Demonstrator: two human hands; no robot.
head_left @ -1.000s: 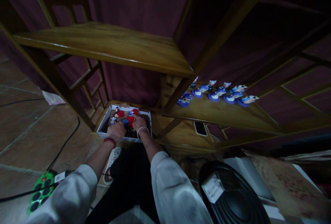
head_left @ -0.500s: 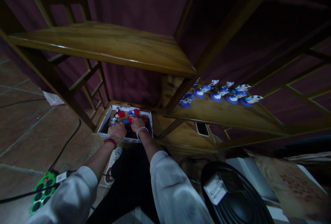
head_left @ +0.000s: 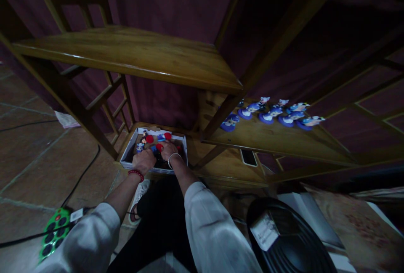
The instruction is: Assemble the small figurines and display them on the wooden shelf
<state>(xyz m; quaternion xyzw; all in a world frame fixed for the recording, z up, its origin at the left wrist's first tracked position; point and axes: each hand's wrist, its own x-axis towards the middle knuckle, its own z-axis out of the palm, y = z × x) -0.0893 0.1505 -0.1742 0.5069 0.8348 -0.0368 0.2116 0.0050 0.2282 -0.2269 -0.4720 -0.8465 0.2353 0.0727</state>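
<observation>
- Open shallow box (head_left: pixel 126 165), thin pale cardboard walls, printed on the outside; sits on the low wooden shelf (head_left: pixel 217 168). Clock directions below from box centre.
- Inside the box: dark-haired figurine (head_left: pixel 144 140) at 10 o'clock, round red piece (head_left: pixel 149 139) touching it; blue-and-white figurine (head_left: pixel 139 147) at 9; blue figurine (head_left: pixel 161 137) lying at 1, red base (head_left: pixel 168 136) at its end.
- Blue piece (head_left: pixel 154 149) at centre, between the hands; dark contents at 5 o'clock, too dim to name.
- Left hand (head_left: pixel 144 160): over the box at 7–8 o'clock, fingers curled; grip hidden, can't tell if it holds anything. Red bead bracelet (head_left: pixel 136 174).
- Right hand (head_left: pixel 168 149): inside the box at 3 o'clock, fingers bent down onto a smooth red piece (head_left: pixel 159 147); can't tell if pinched or only touched. White bracelet (head_left: pixel 174 159).
- Raised shelf (head_left: pixel 284 144) at 2–3 o'clock: glossy wood, carries a cluster of blue-and-white figurines (head_left: pixel 270 114), several on round purple bases.
- Phone (head_left: pixel 249 157), flat, dark screen, at 3 o'clock on the low shelf.
- Green power strip (head_left: pixel 52 233), round black sockets, at 8 o'clock on tile floor (head_left: pixel 38 151).
- Black ridged object (head_left: pixel 298 258), rounded, at 4 o'clock.
</observation>
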